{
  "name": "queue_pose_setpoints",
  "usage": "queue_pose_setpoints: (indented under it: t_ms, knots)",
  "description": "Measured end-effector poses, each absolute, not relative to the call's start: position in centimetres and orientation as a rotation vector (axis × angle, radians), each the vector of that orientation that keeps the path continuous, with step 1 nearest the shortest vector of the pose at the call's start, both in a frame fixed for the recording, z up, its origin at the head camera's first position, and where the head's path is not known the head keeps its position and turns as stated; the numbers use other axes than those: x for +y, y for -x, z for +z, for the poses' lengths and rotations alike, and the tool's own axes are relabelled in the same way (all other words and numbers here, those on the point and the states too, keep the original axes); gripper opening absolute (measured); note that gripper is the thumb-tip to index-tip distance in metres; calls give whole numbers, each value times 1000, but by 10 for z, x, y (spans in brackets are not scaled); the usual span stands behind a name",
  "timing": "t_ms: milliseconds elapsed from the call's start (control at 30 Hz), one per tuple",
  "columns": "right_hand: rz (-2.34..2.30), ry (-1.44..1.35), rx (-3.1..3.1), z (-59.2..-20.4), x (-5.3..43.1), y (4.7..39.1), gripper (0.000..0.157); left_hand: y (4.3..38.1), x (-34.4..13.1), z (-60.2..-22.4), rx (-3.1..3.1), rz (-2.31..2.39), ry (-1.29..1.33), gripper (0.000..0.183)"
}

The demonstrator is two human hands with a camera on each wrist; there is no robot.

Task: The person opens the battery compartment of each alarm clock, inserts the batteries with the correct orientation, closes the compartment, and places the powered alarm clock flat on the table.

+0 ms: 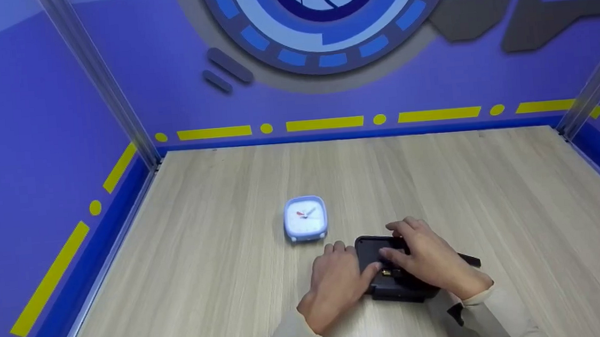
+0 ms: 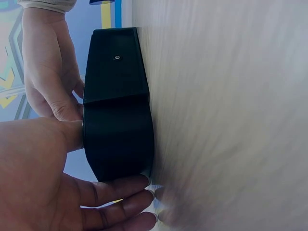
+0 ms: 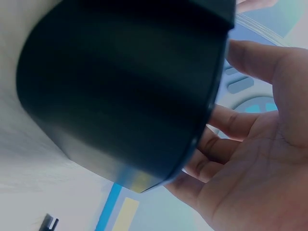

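Note:
A black box-like device (image 1: pixel 369 246) with rounded corners and a small gold-coloured part (image 1: pixel 387 272) on its top lies on the table. My left hand (image 1: pixel 338 275) grips its left end, thumb on top and fingers at the side. In the left wrist view, those fingers (image 2: pixel 127 202) reach down to the table beside the dark side wall (image 2: pixel 118 134). The right hand (image 1: pixel 429 257) holds the device from above, its thumb on top and fingertips at the far edge. In the right wrist view, the device's rounded dark end (image 3: pixel 120 91) fills much of the picture.
A pale blue alarm clock (image 1: pixel 305 218) stands behind the left hand. A thin black object (image 1: pixel 469 260) shows beyond the right wrist, its kind unclear. The wooden table (image 1: pixel 218 218) is bordered by blue panels (image 1: pixel 125 53) and metal posts.

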State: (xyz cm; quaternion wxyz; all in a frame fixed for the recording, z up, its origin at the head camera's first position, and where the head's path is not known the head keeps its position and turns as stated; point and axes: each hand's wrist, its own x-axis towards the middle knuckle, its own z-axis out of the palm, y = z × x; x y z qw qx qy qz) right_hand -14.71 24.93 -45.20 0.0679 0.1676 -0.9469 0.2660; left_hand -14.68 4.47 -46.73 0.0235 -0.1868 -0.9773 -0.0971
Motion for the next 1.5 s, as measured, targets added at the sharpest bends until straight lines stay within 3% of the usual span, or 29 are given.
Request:
queue_pose_setpoints:
  t_ms: [900, 1500]
  knots:
    - [775, -508, -2915, -437, 262, 146, 42, 147, 44, -467, -2995, -294, 602, 62]
    - [522, -469, -3080, -420, 305, 147, 34, 147, 45, -469, -2979, -280, 581, 63]
